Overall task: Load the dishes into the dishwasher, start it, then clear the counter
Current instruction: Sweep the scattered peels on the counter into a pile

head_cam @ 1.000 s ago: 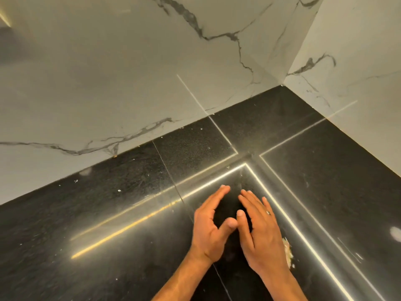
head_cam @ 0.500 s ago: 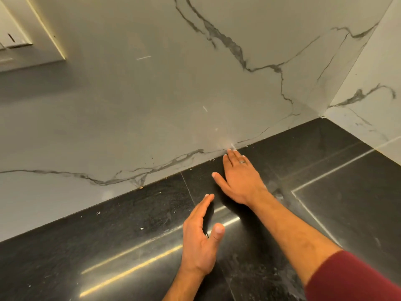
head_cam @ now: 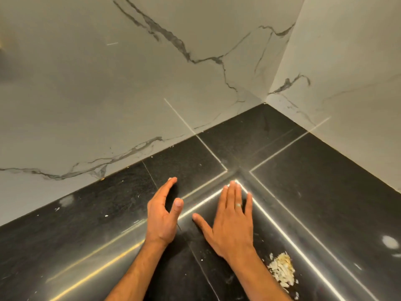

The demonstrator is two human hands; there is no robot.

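A black polished counter [head_cam: 314,192] fills the lower half of the view and runs into a corner. My right hand [head_cam: 232,220] lies flat on it, palm down, fingers straight and slightly spread, a ring on one finger. My left hand [head_cam: 161,216] stands on its edge just to the left, fingers straight, thumb out, holding nothing. A small pile of pale food crumbs [head_cam: 282,268] lies on the counter beside my right forearm. Tiny white specks [head_cam: 106,216] dot the surface to the left of my hands.
White marble-look wall panels [head_cam: 130,94] with grey veins rise behind and to the right of the counter and meet in a corner [head_cam: 265,101]. Bright strip-light reflections cross the counter. No dishes or dishwasher are in view.
My right hand has come back from the foot of the back wall toward me and now lies flat beside the left hand. The crumb pile is in view again.
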